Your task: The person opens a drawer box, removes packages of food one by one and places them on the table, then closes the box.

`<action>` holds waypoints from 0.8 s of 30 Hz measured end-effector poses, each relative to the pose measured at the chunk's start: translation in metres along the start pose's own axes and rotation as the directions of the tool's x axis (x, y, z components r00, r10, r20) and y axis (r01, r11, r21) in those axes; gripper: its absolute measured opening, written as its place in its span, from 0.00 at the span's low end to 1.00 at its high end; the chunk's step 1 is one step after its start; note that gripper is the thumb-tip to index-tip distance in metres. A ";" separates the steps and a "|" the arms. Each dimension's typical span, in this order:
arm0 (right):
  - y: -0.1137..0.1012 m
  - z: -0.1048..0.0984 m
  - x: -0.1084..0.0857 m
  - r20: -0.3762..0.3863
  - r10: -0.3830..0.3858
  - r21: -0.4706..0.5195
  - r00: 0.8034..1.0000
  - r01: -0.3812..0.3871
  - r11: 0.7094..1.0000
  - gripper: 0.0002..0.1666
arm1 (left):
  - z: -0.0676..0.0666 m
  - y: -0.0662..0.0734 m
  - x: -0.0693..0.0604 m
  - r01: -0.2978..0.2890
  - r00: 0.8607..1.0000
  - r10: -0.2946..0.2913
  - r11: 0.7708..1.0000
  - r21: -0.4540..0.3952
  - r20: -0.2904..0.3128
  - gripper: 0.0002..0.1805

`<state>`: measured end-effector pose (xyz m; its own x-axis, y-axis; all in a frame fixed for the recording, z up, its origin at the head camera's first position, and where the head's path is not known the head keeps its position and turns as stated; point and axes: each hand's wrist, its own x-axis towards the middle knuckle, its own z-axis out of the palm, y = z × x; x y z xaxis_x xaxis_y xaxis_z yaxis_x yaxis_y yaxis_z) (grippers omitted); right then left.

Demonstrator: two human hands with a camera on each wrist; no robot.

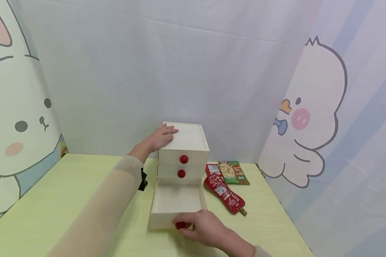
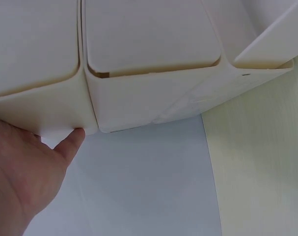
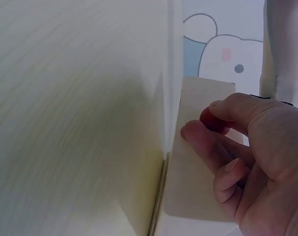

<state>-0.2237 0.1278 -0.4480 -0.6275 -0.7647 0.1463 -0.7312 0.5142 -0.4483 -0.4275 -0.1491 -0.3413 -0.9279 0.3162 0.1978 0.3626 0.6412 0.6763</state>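
Observation:
A small white drawer cabinet with red round knobs stands on the table. Its bottom drawer is pulled far out, and the inside that shows is bare. My right hand pinches that drawer's red knob between thumb and fingers; the right wrist view shows the knob partly covered by the fingertips. My left hand rests on the cabinet's top at the left edge, fingers spread. In the left wrist view, the left thumb lies against the cabinet's side. Both upper drawers are closed.
Right of the cabinet lie a dark red spouted pouch, another red packet partly under it, and a green packet with a food picture. A pale curtain hangs behind the yellow-green table.

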 end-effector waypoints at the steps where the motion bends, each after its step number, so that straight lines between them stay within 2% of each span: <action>1: 0.000 0.000 0.000 -0.012 -0.007 -0.001 1.000 0.007 1.000 0.14 | 0.000 0.000 0.000 0.000 1.000 0.000 1.000 -0.001 0.001 0.33; 6: 0.001 -0.002 0.002 -0.054 -0.015 -0.015 0.998 0.014 1.000 0.15 | 0.001 0.001 -0.001 -0.001 1.000 0.001 1.000 0.003 0.003 0.33; 16: 0.006 0.000 0.009 -0.049 0.007 -0.020 0.999 -0.008 1.000 0.14 | 0.000 0.001 -0.001 -0.006 1.000 0.006 1.000 -0.005 -0.003 0.35; 24: 0.015 0.001 0.017 -0.048 0.053 -0.040 0.997 -0.055 0.998 0.15 | 0.000 0.002 -0.001 0.001 1.000 -0.001 1.000 0.002 -0.002 0.33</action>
<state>-0.2448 0.1217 -0.4531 -0.6773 -0.7170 0.1649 -0.7060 0.5704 -0.4198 -0.4254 -0.1480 -0.3404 -0.9285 0.3142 0.1979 0.3615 0.6429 0.6752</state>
